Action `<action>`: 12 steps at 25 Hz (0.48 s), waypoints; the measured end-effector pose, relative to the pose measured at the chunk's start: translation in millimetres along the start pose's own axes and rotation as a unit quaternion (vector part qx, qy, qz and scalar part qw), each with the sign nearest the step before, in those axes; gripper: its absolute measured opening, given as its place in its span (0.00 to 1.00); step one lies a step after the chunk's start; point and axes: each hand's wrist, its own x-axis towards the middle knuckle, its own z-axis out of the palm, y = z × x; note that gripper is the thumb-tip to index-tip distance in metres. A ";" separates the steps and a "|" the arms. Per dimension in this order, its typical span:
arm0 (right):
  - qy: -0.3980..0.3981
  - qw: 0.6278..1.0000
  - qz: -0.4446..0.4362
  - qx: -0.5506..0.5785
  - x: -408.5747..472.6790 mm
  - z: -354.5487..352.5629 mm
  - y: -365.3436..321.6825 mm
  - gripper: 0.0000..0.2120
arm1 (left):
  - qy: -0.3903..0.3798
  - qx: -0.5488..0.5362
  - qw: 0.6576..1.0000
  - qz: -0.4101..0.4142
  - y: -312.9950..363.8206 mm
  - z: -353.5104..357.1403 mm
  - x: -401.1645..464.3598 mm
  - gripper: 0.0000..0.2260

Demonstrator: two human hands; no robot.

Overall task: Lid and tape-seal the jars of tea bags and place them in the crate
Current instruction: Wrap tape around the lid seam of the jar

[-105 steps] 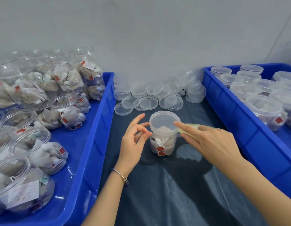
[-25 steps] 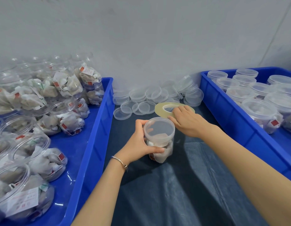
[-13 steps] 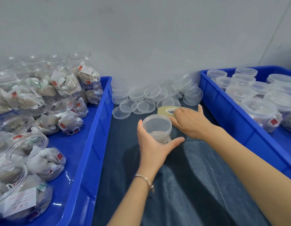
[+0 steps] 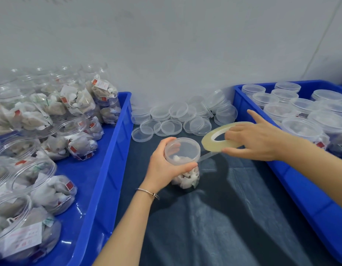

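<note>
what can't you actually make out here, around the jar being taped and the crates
Head view only:
- Where the tape strip meets the jar: hidden behind the left hand.
- Print on the tea bag tags in the left crate: too small and blurred.
- Right crate and its lidded jars: cut off by the frame's right edge.
- Tape roll: partly covered by the right hand.

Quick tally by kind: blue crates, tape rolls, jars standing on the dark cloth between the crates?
blue crate: 2, left and right
tape roll: 1
jar: 1
total: 4
</note>
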 end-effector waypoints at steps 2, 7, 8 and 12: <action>0.004 1.000 0.000 -0.016 -8.2 -2.5 12.0 0.22 | -0.010 -0.006 1.000 0.005 -1.0 -3.8 1.9 0.32; -0.014 0.997 0.048 -0.051 -14.3 6.6 25.6 0.16 | -0.039 -0.007 0.999 0.015 -3.4 -7.4 0.0 0.35; -0.012 0.997 0.065 -0.041 -11.2 10.8 23.8 0.15 | -0.044 -0.005 0.999 0.015 -3.7 -7.5 -0.8 0.35; 0.029 0.992 0.113 0.055 8.9 22.4 8.0 0.15 | -0.070 -0.005 0.997 0.017 -4.1 -10.4 -2.0 0.35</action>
